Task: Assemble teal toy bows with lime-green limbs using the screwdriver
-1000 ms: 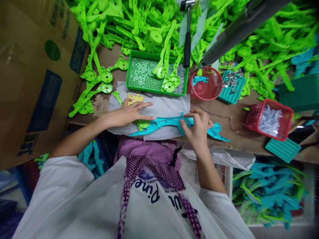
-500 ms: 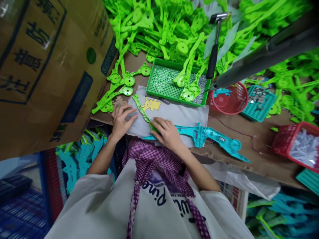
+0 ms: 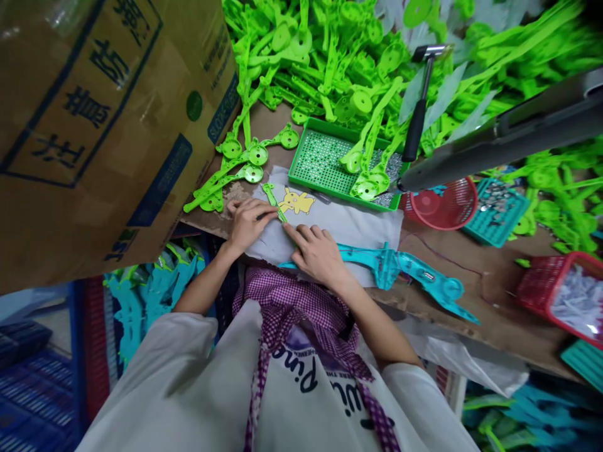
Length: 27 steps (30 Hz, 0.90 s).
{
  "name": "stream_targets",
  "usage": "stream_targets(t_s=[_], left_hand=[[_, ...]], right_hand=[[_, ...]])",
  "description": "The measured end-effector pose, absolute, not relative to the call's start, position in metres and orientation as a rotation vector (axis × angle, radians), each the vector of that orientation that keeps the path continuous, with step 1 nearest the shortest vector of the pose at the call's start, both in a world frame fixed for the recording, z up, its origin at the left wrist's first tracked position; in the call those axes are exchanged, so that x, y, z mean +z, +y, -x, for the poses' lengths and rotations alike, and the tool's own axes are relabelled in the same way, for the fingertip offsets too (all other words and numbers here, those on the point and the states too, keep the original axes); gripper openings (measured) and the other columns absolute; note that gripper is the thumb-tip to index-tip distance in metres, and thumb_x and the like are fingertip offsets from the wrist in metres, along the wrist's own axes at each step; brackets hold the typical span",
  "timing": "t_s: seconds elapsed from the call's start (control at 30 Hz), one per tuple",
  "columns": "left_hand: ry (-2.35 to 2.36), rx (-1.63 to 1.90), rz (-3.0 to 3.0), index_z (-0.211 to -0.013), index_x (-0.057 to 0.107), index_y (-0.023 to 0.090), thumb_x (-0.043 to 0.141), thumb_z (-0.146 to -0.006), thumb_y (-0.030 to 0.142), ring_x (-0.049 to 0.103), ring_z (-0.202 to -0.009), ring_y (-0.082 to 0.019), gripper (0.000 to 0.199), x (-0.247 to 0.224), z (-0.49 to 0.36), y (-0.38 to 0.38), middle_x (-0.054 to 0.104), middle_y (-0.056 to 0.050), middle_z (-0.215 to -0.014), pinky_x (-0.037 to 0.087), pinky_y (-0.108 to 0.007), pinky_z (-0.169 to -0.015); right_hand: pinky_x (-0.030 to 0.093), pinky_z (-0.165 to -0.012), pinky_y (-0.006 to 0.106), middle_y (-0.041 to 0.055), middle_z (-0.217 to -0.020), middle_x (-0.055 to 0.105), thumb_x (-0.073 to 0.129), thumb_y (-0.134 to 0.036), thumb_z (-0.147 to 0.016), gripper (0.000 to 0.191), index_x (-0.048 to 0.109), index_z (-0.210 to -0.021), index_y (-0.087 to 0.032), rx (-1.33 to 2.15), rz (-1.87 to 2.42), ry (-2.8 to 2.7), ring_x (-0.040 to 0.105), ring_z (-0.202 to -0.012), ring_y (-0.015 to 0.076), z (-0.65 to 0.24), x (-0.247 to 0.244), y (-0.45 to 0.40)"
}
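A slim bright green plastic part (image 3: 272,195) lies aslant on a pale cloth (image 3: 268,242) with a yellow cartoon figure. My left hand (image 3: 250,224) has its fingertips pressed together at the middle of this part. From the other side, my right hand (image 3: 320,256) rests over its near end, index fingertip on it and the other fingers bent; that end is hidden under the hand. Beside my right hand, partly beneath its wrist, a turquoise plastic bow-shaped part (image 3: 386,267) extends to the right across the cloth and table edge.
Behind the cloth stands a green perforated tray (image 3: 315,157) holding green parts and small metal pieces. A hammer (image 3: 417,119) leans at its right corner. Red baskets (image 3: 443,204) and a teal tray (image 3: 497,213) stand to the right. A large carton (image 3: 117,144) blocks the left.
My left hand has moved right and its fingers have closed at the green part. The right hand has drawn back slightly, its index finger reaching along the part. The camera view has shifted a little.
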<state>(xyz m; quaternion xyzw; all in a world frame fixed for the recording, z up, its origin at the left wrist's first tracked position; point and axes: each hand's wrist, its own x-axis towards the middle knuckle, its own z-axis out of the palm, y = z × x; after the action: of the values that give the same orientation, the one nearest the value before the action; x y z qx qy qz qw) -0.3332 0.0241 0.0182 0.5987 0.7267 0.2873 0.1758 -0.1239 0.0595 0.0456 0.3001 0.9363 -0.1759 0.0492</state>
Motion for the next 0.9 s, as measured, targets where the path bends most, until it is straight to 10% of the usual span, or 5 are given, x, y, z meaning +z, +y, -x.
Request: stream_targets(t_s=[0.9], left_hand=[[1.825, 0.932, -1.604, -0.092, 0.077, 0.022, 0.072, -0.087, 0.027, 0.066, -0.108, -0.022, 0.009, 0.012, 0.355, 0.040, 0.074, -0.005, -0.108, 0.047, -0.043, -0.104]], right_hand=[[0.043, -0.083, 0.037, 0.0134, -0.119, 0.064, 0.035, -0.038, -0.105, 0.050, 0.047, -0.149, -0.019, -0.585, -0.826, 2.843, 0.053, -0.104, 0.0264, 0.143, 0.045, 0.079]])
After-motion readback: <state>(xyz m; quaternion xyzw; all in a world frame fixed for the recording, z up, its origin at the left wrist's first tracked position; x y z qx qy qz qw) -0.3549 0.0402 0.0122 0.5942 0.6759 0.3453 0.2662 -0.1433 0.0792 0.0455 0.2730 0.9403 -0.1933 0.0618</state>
